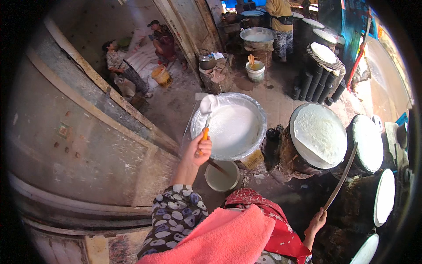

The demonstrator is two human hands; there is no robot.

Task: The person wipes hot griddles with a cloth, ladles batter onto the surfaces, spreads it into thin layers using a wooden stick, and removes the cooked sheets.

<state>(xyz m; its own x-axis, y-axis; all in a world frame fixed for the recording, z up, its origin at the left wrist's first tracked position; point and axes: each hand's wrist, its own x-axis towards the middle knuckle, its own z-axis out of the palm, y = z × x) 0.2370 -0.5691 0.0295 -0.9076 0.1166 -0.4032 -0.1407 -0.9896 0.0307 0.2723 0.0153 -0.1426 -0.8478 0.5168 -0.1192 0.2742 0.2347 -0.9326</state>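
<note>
Here's the left hand (198,152), fingers wrapped tight around the orange handle of a ladle (209,104), its white-coated bowl up beyond the fist and over the left part of a wide basin's rim (263,116). White liquid (237,127) spreads inside that basin, ahead and to the right of this grip. Just below the fist, a bucket (238,179) of pale liquid, with a dark rod (218,167) slanting into it. Over to the right hand (315,221), and it's clasping the lower end of a long, thin wooden stick (340,185)! That stick climbs away from the fingers, its far tip at the near edge of a white-topped round stove (370,145); whether it touches, I can't tell. Straight ahead of this right grip sits a larger round (318,132), covered in white, and off to its right stands another white disc (384,198). Between the two grips, a coral towel (224,235) drapes across a red apron (288,233). Well beyond the left fist, a white bucket (255,72) holds wooden handles (251,60).
</note>
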